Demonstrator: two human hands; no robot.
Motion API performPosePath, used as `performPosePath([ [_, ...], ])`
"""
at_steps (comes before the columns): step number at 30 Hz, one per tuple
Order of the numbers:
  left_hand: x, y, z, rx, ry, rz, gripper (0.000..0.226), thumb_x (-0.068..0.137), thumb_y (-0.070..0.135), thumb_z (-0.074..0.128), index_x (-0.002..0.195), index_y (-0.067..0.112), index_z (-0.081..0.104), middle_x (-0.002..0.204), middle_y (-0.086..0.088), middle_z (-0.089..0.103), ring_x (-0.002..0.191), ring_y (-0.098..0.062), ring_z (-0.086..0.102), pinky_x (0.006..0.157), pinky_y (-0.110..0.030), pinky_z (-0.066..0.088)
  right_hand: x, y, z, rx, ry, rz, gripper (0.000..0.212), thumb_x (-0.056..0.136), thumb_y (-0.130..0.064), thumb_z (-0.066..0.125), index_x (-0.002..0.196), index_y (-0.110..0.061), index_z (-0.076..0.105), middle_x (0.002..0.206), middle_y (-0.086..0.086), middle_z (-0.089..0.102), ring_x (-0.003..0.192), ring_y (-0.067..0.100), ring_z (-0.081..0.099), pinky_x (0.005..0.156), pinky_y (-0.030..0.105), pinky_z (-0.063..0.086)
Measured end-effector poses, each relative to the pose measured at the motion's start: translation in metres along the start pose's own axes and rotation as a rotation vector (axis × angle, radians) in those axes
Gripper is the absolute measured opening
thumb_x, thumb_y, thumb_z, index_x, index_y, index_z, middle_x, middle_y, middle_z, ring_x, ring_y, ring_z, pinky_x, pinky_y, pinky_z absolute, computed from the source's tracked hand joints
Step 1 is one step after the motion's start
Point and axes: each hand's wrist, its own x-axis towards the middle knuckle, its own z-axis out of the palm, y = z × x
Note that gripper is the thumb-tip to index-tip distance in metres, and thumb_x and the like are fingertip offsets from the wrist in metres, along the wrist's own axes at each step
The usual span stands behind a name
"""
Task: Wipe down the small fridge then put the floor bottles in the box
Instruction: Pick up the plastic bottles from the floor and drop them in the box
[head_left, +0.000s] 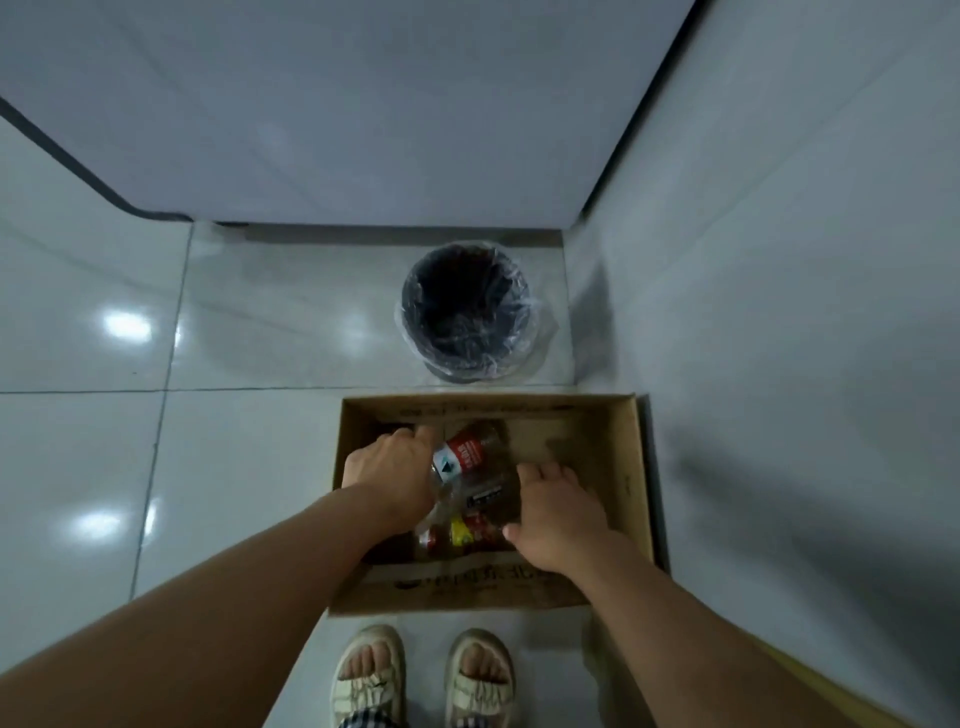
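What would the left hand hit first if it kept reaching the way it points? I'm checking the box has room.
Probably the far wall of the box; the left hand points there, though depth is unclear.

Floor (104, 441): glossy pale tiles with thin grout lines. Resting on it: open cardboard box (631, 467); beyond that, round dark bin (466, 312) with clear liner; nearest, two feet in sandals (423, 675). The white surface (363, 104) behind the bin is possibly a cabinet standing on the tiles.

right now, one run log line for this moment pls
phase: bottles into box | left hand: on red-label bottle inside cardboard box | right hand: on bottles | bin: beyond box
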Motion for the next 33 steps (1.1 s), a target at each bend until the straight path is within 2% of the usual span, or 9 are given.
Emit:
performPosePath([
  [3, -0.041, -0.003, -0.054, 0.036, 0.034, 0.010, 0.054, 0.082, 0.029, 0.064, 0.130, 0.023, 0.038, 0.121, -0.002, 0.055, 0.108, -0.021, 0.056, 0.088, -0.035, 0.047, -0.047, -0.023, -0.043, -0.039, 0.013, -0.020, 0.070, 0.087, -0.038, 0.063, 0.144, -0.021, 0.025, 0.147, 0.008, 0.031, 0.134, 0.030, 0.031, 0.110, 0.047, 0.031],
  [7, -0.099, -0.009, -0.122, 0.045, 0.112, 0.020, 0.047, 0.082, 0.030, 0.062, 0.123, 0.022, 0.041, 0.110, -0.001, 0.057, 0.099, -0.021, 0.057, 0.080, -0.033, 0.046, -0.108, -0.052, -0.096, -0.070, 0.107, -0.056, 0.068, 0.087, -0.038, 0.063, 0.142, -0.020, 0.027, 0.146, 0.008, 0.034, 0.132, 0.029, 0.035, 0.109, 0.046, 0.033],
  [14, -0.203, -0.020, -0.221, 0.112, 0.213, 0.035, 0.053, 0.084, 0.032, 0.063, 0.129, 0.021, 0.038, 0.117, -0.002, 0.057, 0.105, -0.021, 0.057, 0.077, -0.030, 0.041, -0.209, -0.104, -0.171, -0.157, 0.254, -0.108, 0.070, 0.088, -0.037, 0.061, 0.144, -0.018, 0.024, 0.144, 0.011, 0.034, 0.130, 0.029, 0.036, 0.104, 0.044, 0.035],
  [21, -0.295, -0.035, -0.312, 0.150, 0.306, -0.028, 0.060, 0.084, 0.033, 0.063, 0.135, 0.019, 0.035, 0.129, -0.004, 0.053, 0.116, -0.024, 0.053, 0.092, -0.035, 0.042, -0.295, -0.152, -0.239, -0.245, 0.379, -0.182, 0.072, 0.088, -0.034, 0.059, 0.146, -0.017, 0.021, 0.143, 0.011, 0.033, 0.127, 0.029, 0.037, 0.103, 0.041, 0.038],
  [26, -0.362, -0.046, -0.367, 0.143, 0.366, -0.068, 0.057, 0.084, 0.035, 0.062, 0.132, 0.018, 0.036, 0.128, -0.006, 0.053, 0.115, -0.027, 0.053, 0.093, -0.037, 0.043, -0.348, -0.185, -0.293, -0.317, 0.443, -0.272, 0.060, 0.090, -0.029, 0.054, 0.141, -0.015, 0.026, 0.138, 0.012, 0.034, 0.123, 0.030, 0.038, 0.098, 0.040, 0.037],
  [33, -0.435, -0.061, -0.412, 0.142, 0.527, -0.193, 0.057, 0.082, 0.038, 0.063, 0.129, 0.019, 0.038, 0.126, -0.006, 0.053, 0.115, -0.027, 0.053, 0.092, -0.038, 0.042, -0.404, -0.239, -0.345, -0.403, 0.540, -0.416, 0.065, 0.092, -0.026, 0.052, 0.147, -0.013, 0.019, 0.145, 0.014, 0.028, 0.131, 0.031, 0.032, 0.106, 0.042, 0.031],
])
